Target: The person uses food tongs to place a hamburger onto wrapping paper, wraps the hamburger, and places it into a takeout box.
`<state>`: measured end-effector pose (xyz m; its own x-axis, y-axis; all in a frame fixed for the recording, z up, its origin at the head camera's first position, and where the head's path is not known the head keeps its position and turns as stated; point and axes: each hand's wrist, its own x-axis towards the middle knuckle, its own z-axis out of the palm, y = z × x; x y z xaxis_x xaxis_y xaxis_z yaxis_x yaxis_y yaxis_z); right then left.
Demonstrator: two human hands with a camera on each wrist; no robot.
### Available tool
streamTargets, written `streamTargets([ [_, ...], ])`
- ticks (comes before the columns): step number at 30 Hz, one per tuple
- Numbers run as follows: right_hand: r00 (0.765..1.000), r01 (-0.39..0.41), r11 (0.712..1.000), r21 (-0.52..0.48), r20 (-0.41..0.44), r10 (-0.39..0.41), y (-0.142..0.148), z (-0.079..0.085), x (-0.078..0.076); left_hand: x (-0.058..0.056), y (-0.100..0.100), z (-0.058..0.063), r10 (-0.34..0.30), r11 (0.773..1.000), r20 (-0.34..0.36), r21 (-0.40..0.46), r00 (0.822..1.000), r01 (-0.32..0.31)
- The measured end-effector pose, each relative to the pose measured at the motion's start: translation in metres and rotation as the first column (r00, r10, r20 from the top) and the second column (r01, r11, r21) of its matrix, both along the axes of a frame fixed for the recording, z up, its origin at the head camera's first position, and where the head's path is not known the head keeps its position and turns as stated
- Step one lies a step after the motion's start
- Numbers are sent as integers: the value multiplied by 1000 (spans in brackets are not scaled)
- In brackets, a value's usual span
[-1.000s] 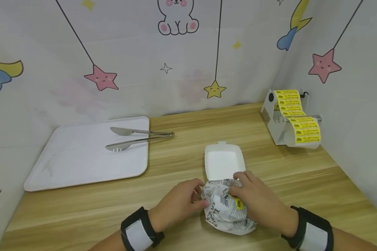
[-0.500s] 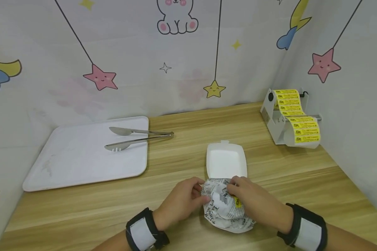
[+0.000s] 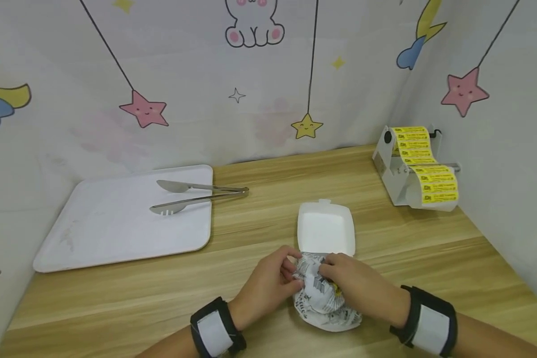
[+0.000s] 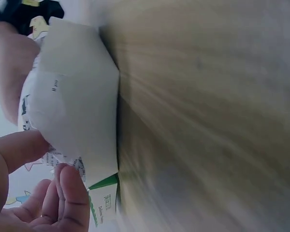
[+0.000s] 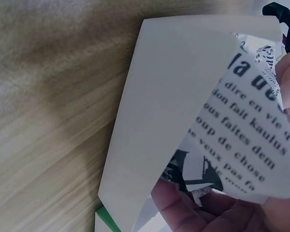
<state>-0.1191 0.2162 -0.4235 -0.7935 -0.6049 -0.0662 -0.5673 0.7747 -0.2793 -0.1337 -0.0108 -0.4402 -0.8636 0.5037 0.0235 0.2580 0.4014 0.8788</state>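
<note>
A bundle in newspaper-print wrapping paper sits in the base of a white hinged takeaway box, whose lid lies folded back away from me. Its base wall fills much of the left wrist view. My left hand pinches the wrapping's left side between thumb and fingertips. On the right side, my right hand grips the paper, its curled fingers partly behind a loose printed flap in the right wrist view. A yellow sticker on the bundle is mostly covered by the right hand.
At the back left lies a white tray with metal tongs across its right edge. A label dispenser with a roll of yellow stickers stands at the back right, near the side wall. Printed curtain closes off the wooden table's back.
The box with the bundle has shifted slightly to the right and away. My left hand has moved right with it, and my right hand slightly left, covering more of the yellow sticker.
</note>
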Motion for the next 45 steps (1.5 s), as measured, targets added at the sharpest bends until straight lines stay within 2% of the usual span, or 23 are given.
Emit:
streamTargets([
  [6,999,-9,1000,-10,52,9,1,0,-4,1,2,-6,-15,999,-115,-46,993,10],
  [9,998,-4,1000,-12,60,4,2,0,-6,3,0,-5,-60,997,-184,-58,981,50],
  [11,999,-6,1000,-15,48,7,3,0,-6,4,-3,-3,-110,993,-207,-54,972,100],
  [13,999,-16,1000,-25,30,16,3,-1,-6,5,-5,0,-154,988,-186,-36,971,150],
  [16,1000,-31,999,-44,0,31,4,-2,-8,7,-6,3,-185,982,-87,26,979,188],
  [20,999,-34,999,-41,-22,33,3,-4,-10,9,-4,6,-182,979,52,106,982,176],
  [23,1000,-23,999,-26,-19,22,2,-5,-11,10,-2,9,-187,976,91,126,978,175],
  [26,1000,-16,1000,-22,-17,16,1,-6,-11,6,0,11,-170,984,45,66,984,167],
  [29,1000,-16,1000,-20,-26,15,1,-8,-12,2,3,10,-135,989,-69,-66,988,131],
  [31,1000,-19,999,-29,-21,18,1,-9,-13,-1,4,9,-127,984,-147,-146,981,105],
  [34,1000,-30,999,-35,-10,30,3,-10,-14,-3,4,8,-157,972,-183,-202,971,119],
  [37,998,-47,998,-50,34,48,7,-7,-15,-4,5,8,-179,968,-171,-208,969,142],
  [40,986,-68,994,-90,145,81,14,-1,-19,-2,7,10,-165,969,-176,-212,970,126],
  [42,962,-76,988,-136,250,109,22,6,-22,0,7,10,-148,970,-183,-217,972,107],
  [45,905,-87,977,-194,395,159,38,19,-23,1,7,11,-137,972,-187,-214,973,96],
])
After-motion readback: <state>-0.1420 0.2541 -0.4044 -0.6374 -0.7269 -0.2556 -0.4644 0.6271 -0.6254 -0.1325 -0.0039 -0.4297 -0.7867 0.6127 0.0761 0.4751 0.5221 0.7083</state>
